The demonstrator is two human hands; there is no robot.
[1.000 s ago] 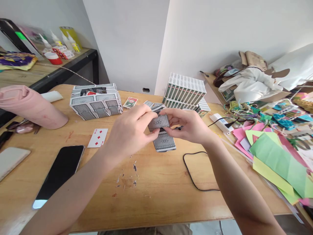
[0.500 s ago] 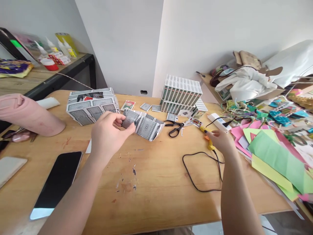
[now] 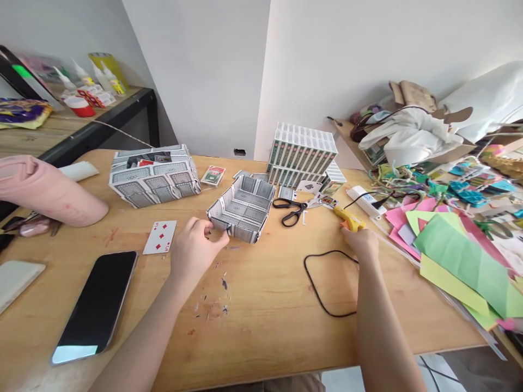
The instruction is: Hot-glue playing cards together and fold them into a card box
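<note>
My left hand (image 3: 196, 245) pinches the near left corner of a shallow open tray built of playing cards (image 3: 245, 204), grey patterned backs showing inside and out. The tray rests upright on the table. At the right, my right hand (image 3: 363, 245) is closed around the handle of a yellow glue gun (image 3: 350, 219), whose black cord (image 3: 309, 280) loops over the tabletop. A three of diamonds card (image 3: 160, 237) lies face up left of my left hand. Behind it stands a larger card-covered box (image 3: 153, 177) with an opening in its top.
Black scissors (image 3: 292, 211) lie right of the tray, near loose cards (image 3: 309, 187). Stacked card packs (image 3: 302, 155) stand behind. A white power strip (image 3: 366, 201) and coloured paper (image 3: 461, 267) are at the right; a phone (image 3: 96, 305) and a pink roll (image 3: 49, 188) at the left.
The tray has turned from its side to upright, its inside now showing. My left hand came lower and nearer, uncovering the three of diamonds. My right hand shifted to the glue gun's handle.
</note>
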